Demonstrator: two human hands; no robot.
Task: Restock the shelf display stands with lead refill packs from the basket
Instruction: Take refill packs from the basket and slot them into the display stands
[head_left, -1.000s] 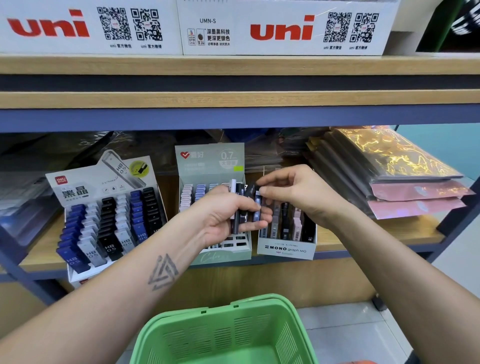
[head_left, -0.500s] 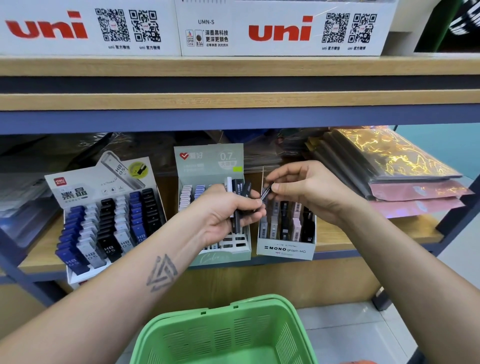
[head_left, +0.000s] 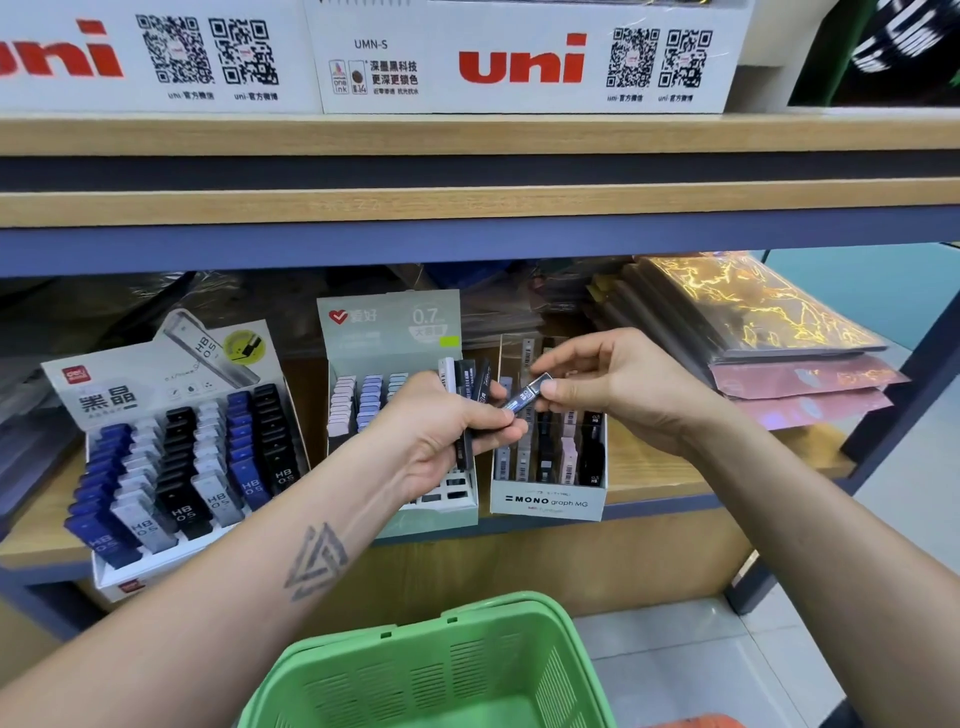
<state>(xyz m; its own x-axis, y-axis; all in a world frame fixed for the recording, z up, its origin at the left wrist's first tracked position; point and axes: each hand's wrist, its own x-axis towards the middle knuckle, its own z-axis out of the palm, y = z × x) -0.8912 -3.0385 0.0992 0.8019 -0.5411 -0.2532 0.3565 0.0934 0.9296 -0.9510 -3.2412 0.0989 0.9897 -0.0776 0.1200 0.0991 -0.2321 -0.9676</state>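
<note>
Left hand (head_left: 441, 436) clutches spare packs (head_left: 467, 384) while right hand (head_left: 618, 389) pinches one pack (head_left: 524, 397), pulling toward three o'clock, likely for the MONO stand (head_left: 548, 499).

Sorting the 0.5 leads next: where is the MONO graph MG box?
Head view, right of centre on the lower shelf: the MONO graph MG box stands beside the green 0.7 stand.
</note>
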